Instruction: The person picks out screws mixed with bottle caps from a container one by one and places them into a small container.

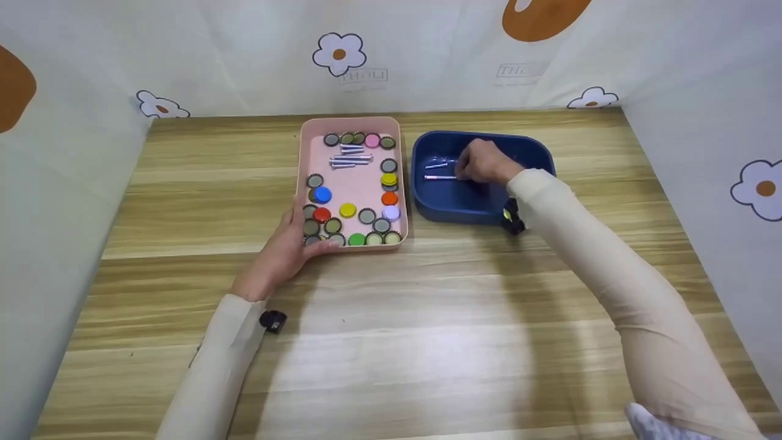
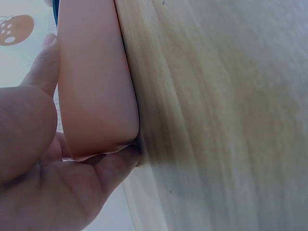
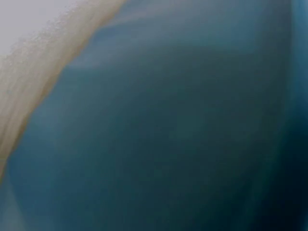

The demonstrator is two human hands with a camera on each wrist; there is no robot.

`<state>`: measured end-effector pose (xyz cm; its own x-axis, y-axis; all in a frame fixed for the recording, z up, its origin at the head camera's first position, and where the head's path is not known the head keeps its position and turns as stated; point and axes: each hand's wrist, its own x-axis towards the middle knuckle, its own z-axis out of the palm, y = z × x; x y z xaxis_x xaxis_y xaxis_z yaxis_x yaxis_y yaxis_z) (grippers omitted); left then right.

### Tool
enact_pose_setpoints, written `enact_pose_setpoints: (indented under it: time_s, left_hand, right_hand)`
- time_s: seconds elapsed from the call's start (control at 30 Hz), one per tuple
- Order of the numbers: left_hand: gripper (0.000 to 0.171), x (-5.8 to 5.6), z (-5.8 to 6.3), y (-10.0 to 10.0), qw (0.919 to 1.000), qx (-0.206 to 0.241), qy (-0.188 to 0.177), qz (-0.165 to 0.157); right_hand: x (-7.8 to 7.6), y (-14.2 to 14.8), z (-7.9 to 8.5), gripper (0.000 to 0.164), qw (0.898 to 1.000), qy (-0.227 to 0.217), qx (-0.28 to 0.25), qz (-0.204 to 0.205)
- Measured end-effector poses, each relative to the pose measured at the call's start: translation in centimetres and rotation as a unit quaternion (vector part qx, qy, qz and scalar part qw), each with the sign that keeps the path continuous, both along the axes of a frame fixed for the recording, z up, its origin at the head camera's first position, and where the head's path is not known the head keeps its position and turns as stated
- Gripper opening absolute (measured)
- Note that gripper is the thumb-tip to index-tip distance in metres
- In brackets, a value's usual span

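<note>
My left hand (image 1: 282, 247) grips the near left corner of a pink tray (image 1: 317, 127), the thumb lying over the near rim. In the left wrist view its fingers curl against the side of the pink tray (image 2: 96, 77). Silver screws (image 1: 351, 160) and several bottle caps (image 1: 347, 210) lie in that tray. My right hand (image 1: 482, 162) reaches down into a blue box (image 1: 458, 211), its curled fingertips pinching the end of a silver screw (image 1: 438, 177). Another screw (image 1: 436, 165) lies just behind. The right wrist view shows only blurred blue box wall (image 3: 159, 120) and sleeve.
Tray and box stand side by side near the back of a wood-grain table (image 1: 391, 342), a narrow gap between them. A pale curtain (image 1: 244, 55) with flower prints rises behind and at both sides. The blue box's raised wall surrounds the right hand.
</note>
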<state>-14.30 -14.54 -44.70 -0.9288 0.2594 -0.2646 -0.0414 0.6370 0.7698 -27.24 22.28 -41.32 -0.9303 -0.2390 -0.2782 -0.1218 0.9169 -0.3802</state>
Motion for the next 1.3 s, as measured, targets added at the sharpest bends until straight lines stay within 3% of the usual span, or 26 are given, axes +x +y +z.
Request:
enact_pose_setpoints:
  time_s: [0.4, 0.7, 1.3]
  left_hand:
    - [0.119, -0.1, 0.0, 0.0, 0.9996, -0.006, -0.024, 0.012]
    - [0.12, -0.1, 0.0, 0.0, 0.9996, -0.016, -0.022, 0.011]
    - [0.119, 0.0, 0.1, -0.1, 0.9994, -0.022, -0.028, 0.008]
  right_hand:
    - [-0.2, 0.0, 1.2, 0.019, 1.0, 0.013, -0.016, 0.008]
    - [-0.2, -1.1, 2.4, 0.021, 1.0, -0.005, -0.022, 0.001]
    - [-0.3, -3.7, 4.8, 0.021, 0.998, 0.014, -0.02, 0.061]
